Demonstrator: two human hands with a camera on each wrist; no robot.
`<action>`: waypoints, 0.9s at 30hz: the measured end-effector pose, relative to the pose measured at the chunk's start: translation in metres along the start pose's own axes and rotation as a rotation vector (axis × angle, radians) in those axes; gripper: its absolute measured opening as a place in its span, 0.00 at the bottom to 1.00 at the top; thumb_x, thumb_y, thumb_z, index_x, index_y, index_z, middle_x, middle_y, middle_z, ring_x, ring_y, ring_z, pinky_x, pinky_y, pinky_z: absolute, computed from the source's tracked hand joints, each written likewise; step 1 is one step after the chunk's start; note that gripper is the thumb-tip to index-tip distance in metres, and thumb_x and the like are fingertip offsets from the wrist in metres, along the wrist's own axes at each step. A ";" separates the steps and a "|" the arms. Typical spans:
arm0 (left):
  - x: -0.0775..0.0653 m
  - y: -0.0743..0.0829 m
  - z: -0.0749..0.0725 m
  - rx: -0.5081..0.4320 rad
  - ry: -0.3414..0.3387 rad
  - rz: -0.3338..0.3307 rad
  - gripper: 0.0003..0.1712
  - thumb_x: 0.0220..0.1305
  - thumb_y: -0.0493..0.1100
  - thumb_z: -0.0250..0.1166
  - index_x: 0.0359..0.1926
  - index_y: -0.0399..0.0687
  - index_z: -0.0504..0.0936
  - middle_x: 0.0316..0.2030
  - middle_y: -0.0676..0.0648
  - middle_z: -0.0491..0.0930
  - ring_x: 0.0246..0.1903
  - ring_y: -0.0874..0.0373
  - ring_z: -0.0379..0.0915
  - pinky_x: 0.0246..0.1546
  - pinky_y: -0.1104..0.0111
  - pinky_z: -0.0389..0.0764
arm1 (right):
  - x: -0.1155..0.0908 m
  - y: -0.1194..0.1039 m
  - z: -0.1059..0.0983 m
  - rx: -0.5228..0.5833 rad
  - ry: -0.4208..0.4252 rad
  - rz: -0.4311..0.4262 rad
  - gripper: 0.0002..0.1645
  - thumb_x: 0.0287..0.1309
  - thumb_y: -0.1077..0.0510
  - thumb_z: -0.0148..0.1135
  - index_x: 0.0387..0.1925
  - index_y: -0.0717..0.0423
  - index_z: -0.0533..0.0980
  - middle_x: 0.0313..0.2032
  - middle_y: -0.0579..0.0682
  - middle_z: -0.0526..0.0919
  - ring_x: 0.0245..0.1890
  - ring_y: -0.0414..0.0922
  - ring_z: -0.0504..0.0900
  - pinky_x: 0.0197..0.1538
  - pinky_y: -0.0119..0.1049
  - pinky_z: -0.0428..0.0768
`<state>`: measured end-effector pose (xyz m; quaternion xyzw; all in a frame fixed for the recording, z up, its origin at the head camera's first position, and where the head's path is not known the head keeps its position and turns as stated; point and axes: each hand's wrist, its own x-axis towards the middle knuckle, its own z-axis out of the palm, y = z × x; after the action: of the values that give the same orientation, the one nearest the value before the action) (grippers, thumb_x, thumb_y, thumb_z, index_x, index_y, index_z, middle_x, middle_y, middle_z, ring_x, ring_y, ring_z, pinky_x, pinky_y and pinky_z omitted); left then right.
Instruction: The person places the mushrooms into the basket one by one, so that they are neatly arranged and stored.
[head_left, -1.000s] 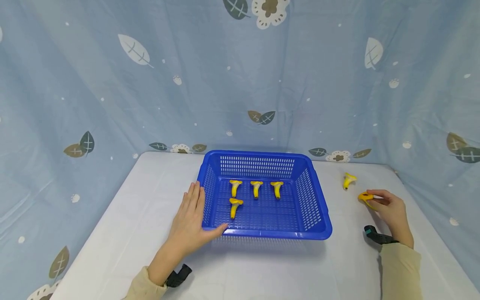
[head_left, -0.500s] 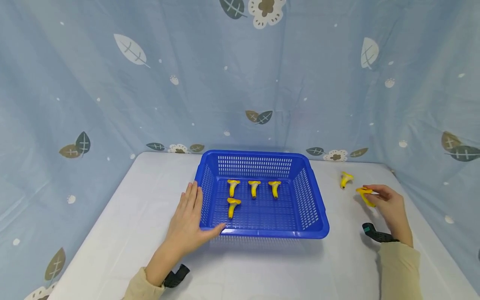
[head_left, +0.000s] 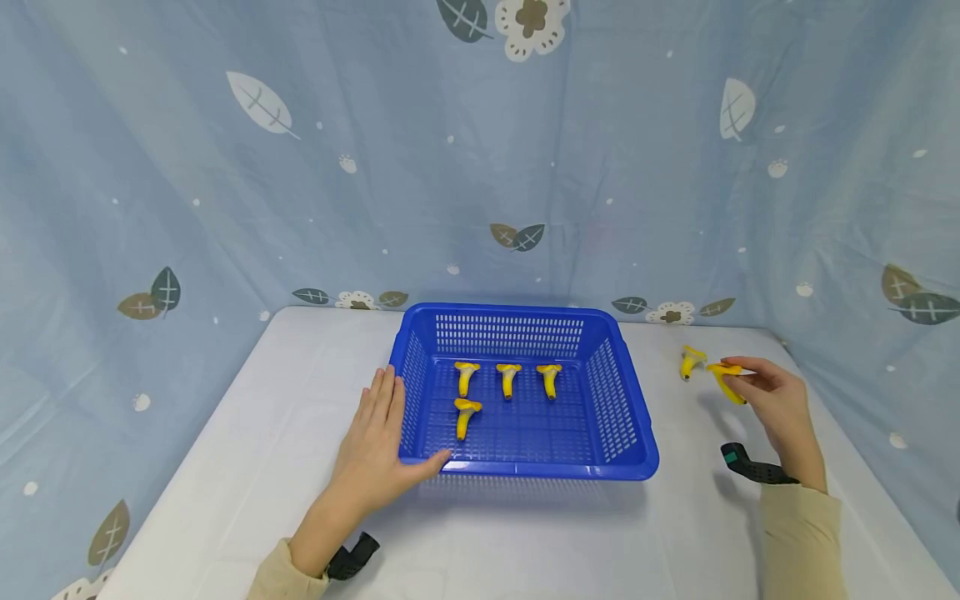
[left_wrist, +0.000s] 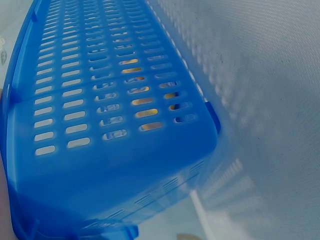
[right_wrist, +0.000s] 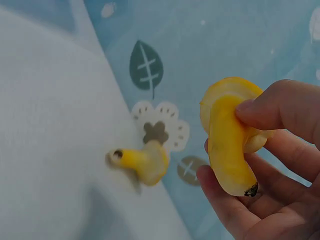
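A yellow mushroom [right_wrist: 227, 145] with a dark stem tip is pinched between the thumb and fingers of my right hand [head_left: 780, 408], raised over the table's right side. Just left of it, another yellow mushroom [head_left: 691, 363] lies on the cloth, its cap toward the back. My left hand [head_left: 375, 446] rests on the near left corner of a blue plastic basket [head_left: 525, 468], fingers straight along the rim and thumb out over the front edge. Inside the basket are several more mushrooms [head_left: 508, 381], most in a back row and one nearer the front left.
A white cloth covers the table [head_left: 517, 542]. Behind and to both sides hangs a blue curtain [head_left: 420, 167] printed with leaves and flowers. A black wrist mount [head_left: 753, 467] is strapped at the right wrist and another wrist mount [head_left: 352, 557] at the left.
My right hand has lifted the mushroom a little off the table and turned it, shifting slightly toward the back. The left hand stays at the basket's rim.
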<state>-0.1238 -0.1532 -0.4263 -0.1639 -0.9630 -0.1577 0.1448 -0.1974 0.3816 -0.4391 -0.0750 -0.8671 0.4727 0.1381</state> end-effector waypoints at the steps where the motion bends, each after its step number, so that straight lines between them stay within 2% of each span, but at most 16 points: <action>1: 0.000 0.000 0.000 -0.001 -0.001 -0.001 0.67 0.48 0.77 0.56 0.70 0.28 0.47 0.72 0.36 0.35 0.71 0.42 0.32 0.70 0.53 0.43 | 0.000 -0.003 0.001 -0.002 0.003 -0.012 0.25 0.59 0.53 0.63 0.54 0.62 0.74 0.40 0.30 0.75 0.31 0.33 0.76 0.33 0.19 0.77; 8: -0.001 0.001 0.000 0.000 0.001 0.003 0.67 0.49 0.77 0.56 0.70 0.28 0.47 0.72 0.35 0.36 0.71 0.43 0.31 0.70 0.53 0.44 | -0.002 -0.022 0.004 0.060 -0.004 -0.131 0.22 0.56 0.61 0.65 0.51 0.67 0.75 0.39 0.33 0.80 0.29 0.34 0.78 0.30 0.20 0.76; 13: 0.000 0.000 0.000 0.000 0.006 0.010 0.66 0.49 0.76 0.56 0.70 0.28 0.48 0.72 0.34 0.37 0.71 0.41 0.33 0.70 0.53 0.44 | -0.005 -0.039 0.010 0.035 -0.005 -0.173 0.20 0.56 0.60 0.65 0.50 0.65 0.76 0.41 0.34 0.79 0.31 0.34 0.77 0.31 0.20 0.76; 19: 0.000 0.001 -0.001 -0.002 0.005 0.009 0.67 0.49 0.77 0.56 0.69 0.28 0.48 0.72 0.33 0.38 0.71 0.42 0.33 0.70 0.53 0.43 | -0.007 -0.061 0.018 0.020 -0.016 -0.257 0.18 0.56 0.63 0.64 0.49 0.65 0.77 0.44 0.47 0.78 0.35 0.36 0.77 0.37 0.17 0.76; 21: 0.000 0.001 0.000 -0.001 0.007 0.014 0.66 0.49 0.76 0.57 0.69 0.27 0.48 0.72 0.33 0.39 0.71 0.40 0.35 0.70 0.53 0.44 | -0.007 -0.069 0.020 0.014 -0.030 -0.270 0.18 0.56 0.62 0.64 0.49 0.63 0.78 0.45 0.49 0.78 0.36 0.37 0.77 0.40 0.16 0.75; 27: -0.001 0.001 -0.001 0.002 0.018 0.020 0.66 0.49 0.76 0.57 0.69 0.27 0.49 0.71 0.32 0.40 0.71 0.40 0.36 0.70 0.53 0.44 | -0.007 -0.098 0.026 -0.037 -0.059 -0.303 0.17 0.55 0.56 0.66 0.46 0.56 0.79 0.43 0.46 0.77 0.39 0.38 0.76 0.44 0.14 0.73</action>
<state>-0.1227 -0.1526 -0.4256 -0.1720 -0.9601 -0.1566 0.1551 -0.1991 0.3060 -0.3711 0.0682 -0.8807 0.4325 0.1808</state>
